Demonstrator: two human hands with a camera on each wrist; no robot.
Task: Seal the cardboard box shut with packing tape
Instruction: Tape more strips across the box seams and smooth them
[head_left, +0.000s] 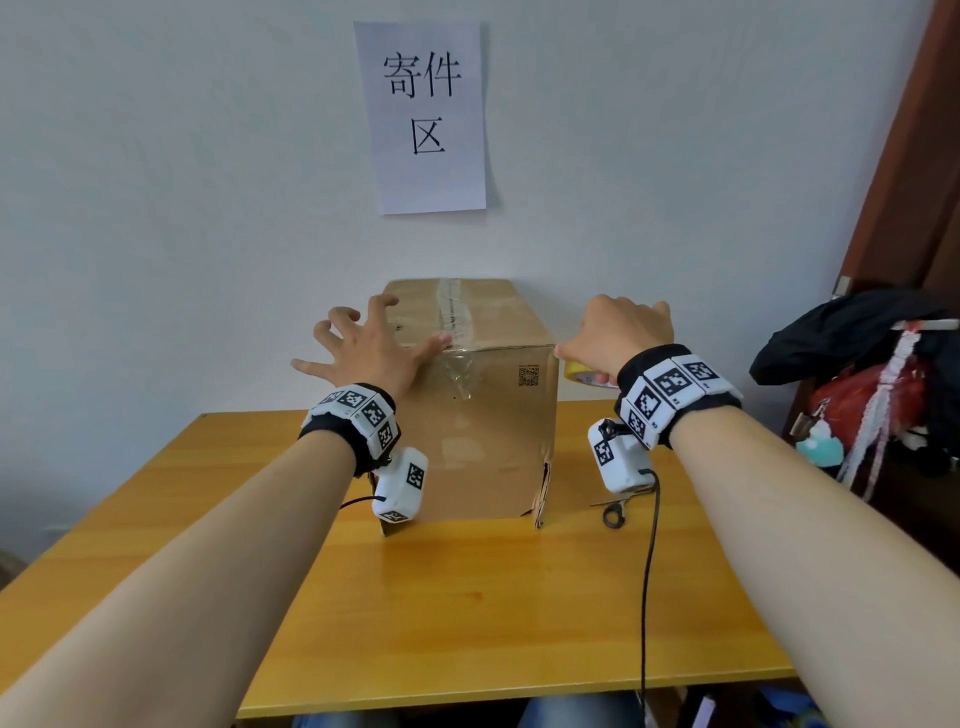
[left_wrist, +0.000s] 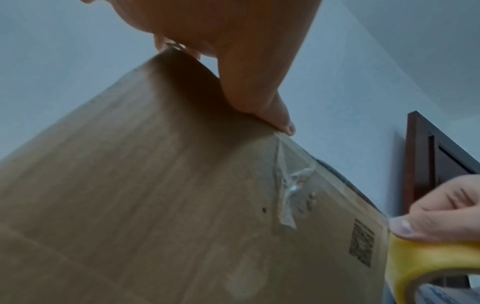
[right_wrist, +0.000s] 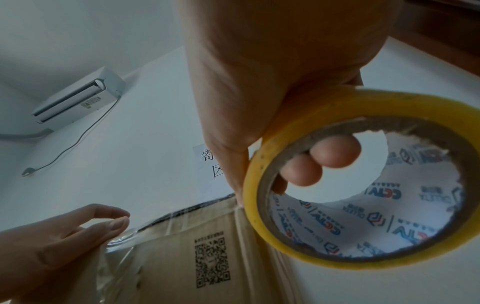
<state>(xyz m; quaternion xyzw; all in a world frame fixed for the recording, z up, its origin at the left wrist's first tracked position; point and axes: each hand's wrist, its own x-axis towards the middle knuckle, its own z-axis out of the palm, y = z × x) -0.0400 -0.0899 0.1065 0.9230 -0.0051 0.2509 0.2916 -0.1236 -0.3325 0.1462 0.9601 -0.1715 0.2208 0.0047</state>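
A brown cardboard box (head_left: 483, 441) stands on the wooden table (head_left: 467, 623) against the wall, flaps closed. A clear tape strip (head_left: 451, 306) runs along its top seam and wrinkles down the front face (left_wrist: 285, 185). My left hand (head_left: 363, 348) lies spread over the box's top left, its thumb (left_wrist: 259, 92) pressing the tape at the front top edge. My right hand (head_left: 618, 332) grips a yellow tape roll (head_left: 582, 371) at the box's upper right corner, with fingers through the core (right_wrist: 332, 152) and the thumb on the roll's outside (left_wrist: 405, 226).
Scissors (head_left: 615, 512) lie on the table just right of the box. A paper sign (head_left: 426, 117) hangs on the wall behind. Dark clothes and bags (head_left: 872, 374) are piled at the right beside a brown door (head_left: 914, 156). Wrist cables trail over the table.
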